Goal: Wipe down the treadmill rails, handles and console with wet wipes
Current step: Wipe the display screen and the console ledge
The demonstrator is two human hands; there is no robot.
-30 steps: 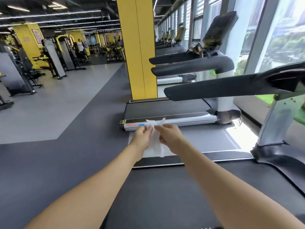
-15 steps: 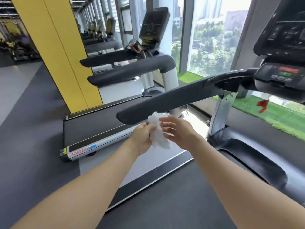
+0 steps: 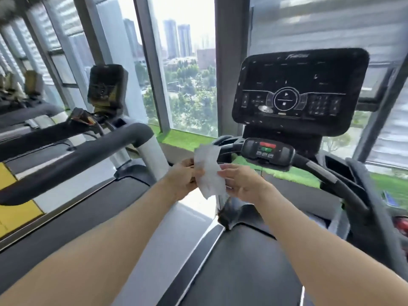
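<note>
A white wet wipe point(image 3: 208, 171) hangs between my two hands in front of me. My left hand point(image 3: 184, 180) pinches its left edge and my right hand point(image 3: 241, 181) holds its right edge. The wipe is held in the air, short of the treadmill's black console point(image 3: 300, 89). Below the console sits the small control panel point(image 3: 268, 151) with red and green buttons. A dark curved handle point(image 3: 326, 175) runs down on the right. The black belt point(image 3: 242, 261) lies beneath my forearms.
A neighbouring treadmill stands at left with a long dark handrail point(image 3: 72, 157) and its own console point(image 3: 106, 87). A yellow pillar point(image 3: 13, 204) shows at lower left. Tall windows point(image 3: 185, 69) face me, with a green strip of turf at their base.
The view has swung right from the gym floor to face this treadmill's console. Both hands still hold the wipe, now raised in front of the control panel.
</note>
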